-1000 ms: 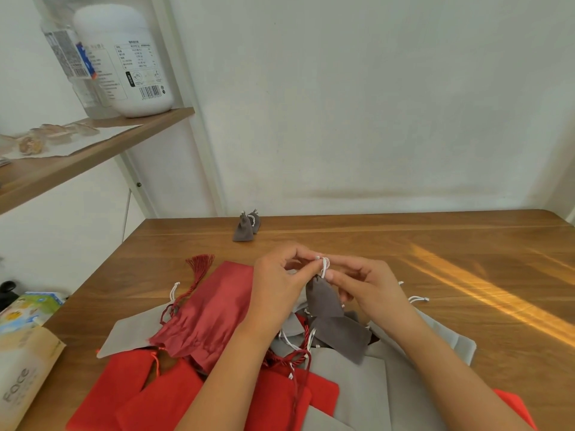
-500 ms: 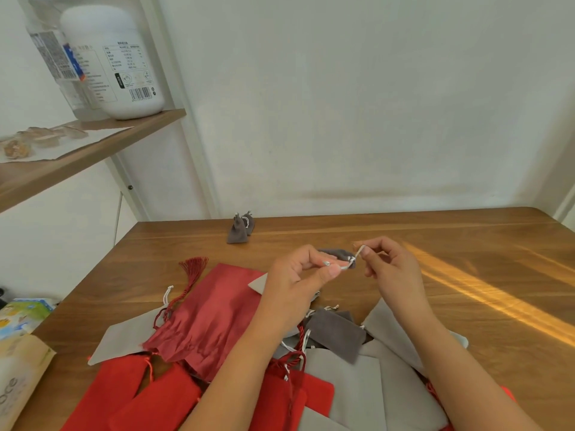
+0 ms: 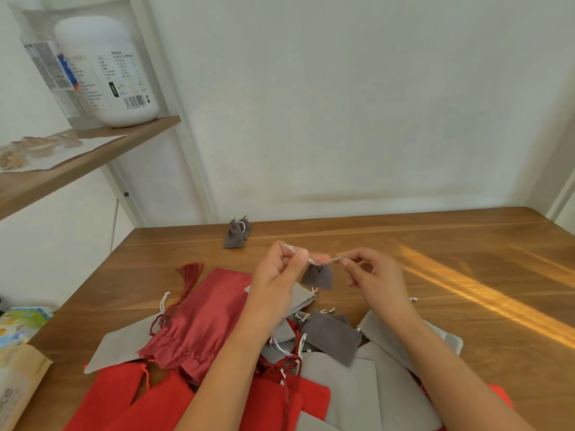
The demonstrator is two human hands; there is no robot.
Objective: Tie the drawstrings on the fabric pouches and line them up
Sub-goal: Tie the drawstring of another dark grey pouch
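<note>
A small dark grey pouch hangs in the air above the table between my hands. My left hand pinches one end of its white drawstring. My right hand pinches the other end, and the string runs taut between them. Below lies a loose pile of pouches: another dark grey pouch, light grey pouches, a dark red pouch with a tassel and bright red pouches. Two dark grey pouches stand tied at the table's far edge.
The wooden table meets a white wall at the back. A wooden shelf at the upper left holds a white jar. Paper packages lie at the table's left edge.
My hands have drawn apart, pulling the drawstring taut. The small grey pouch has been lifted off the pile and now hangs bunched between them.
</note>
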